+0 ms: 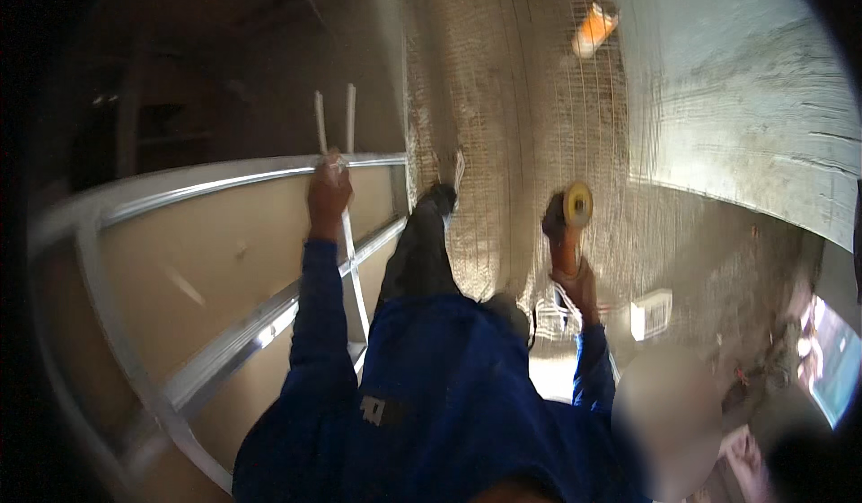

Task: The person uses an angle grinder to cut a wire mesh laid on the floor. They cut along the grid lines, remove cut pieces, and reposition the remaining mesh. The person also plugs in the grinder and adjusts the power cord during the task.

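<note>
My right hand (577, 288) is wrapped around the orange body of an angle grinder (564, 250). The grinder's round yellow disc (579, 205) is at its far end, over the floor and apart from the metal frame. On the left, my left hand (329, 200) is closed at the top rail of a silvery metal frame (224, 178). Two thin pale strips (350, 117) stick out beyond that hand, and a narrow metal profile (355, 279) runs back from beneath it. The fingers look closed on this profile, though blur hides the exact grip.
Tan panels (197, 270) fill the frame on my left. An orange and white cylindrical thing (594, 32) lies far ahead on the ridged floor (503, 99). A white box-like thing (651, 314) is right of the grinder. Another person's hand (745, 463) shows at lower right.
</note>
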`<state>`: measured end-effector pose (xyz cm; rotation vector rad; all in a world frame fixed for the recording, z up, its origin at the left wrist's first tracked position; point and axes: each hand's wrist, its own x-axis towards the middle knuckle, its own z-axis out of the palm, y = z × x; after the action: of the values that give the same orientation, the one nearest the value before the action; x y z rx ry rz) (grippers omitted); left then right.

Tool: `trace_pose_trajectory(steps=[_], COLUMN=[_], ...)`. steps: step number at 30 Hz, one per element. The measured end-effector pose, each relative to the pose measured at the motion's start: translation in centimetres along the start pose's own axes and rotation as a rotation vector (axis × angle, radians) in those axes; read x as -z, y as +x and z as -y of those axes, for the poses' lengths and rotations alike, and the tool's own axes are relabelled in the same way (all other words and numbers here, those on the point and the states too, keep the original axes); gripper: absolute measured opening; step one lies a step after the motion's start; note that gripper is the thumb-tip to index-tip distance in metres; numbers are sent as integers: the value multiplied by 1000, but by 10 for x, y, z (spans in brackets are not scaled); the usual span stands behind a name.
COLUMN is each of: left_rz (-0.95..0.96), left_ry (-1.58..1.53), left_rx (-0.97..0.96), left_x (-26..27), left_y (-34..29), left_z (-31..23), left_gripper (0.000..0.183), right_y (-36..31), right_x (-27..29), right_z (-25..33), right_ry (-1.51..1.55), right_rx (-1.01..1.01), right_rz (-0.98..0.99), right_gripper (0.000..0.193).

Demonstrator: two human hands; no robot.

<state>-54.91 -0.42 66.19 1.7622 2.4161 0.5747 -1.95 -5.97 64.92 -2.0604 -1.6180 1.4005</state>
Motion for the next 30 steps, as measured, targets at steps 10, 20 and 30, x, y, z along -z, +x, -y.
trace_pose_trajectory(steps=[10, 20, 30], left_rz=[695, 1169, 1389], left_ry=[365, 270, 87], left_rx=[343, 546, 480], left_x=[-101, -258, -150], left_y=[174, 146, 190], left_z=[61, 192, 178], left_gripper=[47, 59, 59], right_y=[90, 36, 33], right_x=[-16, -23, -13], right_z=[106, 218, 285], right_ry=[76, 15, 77], right_rx=[-106, -331, -427], right_rz=[49, 23, -93], right_gripper=[59, 57, 52])
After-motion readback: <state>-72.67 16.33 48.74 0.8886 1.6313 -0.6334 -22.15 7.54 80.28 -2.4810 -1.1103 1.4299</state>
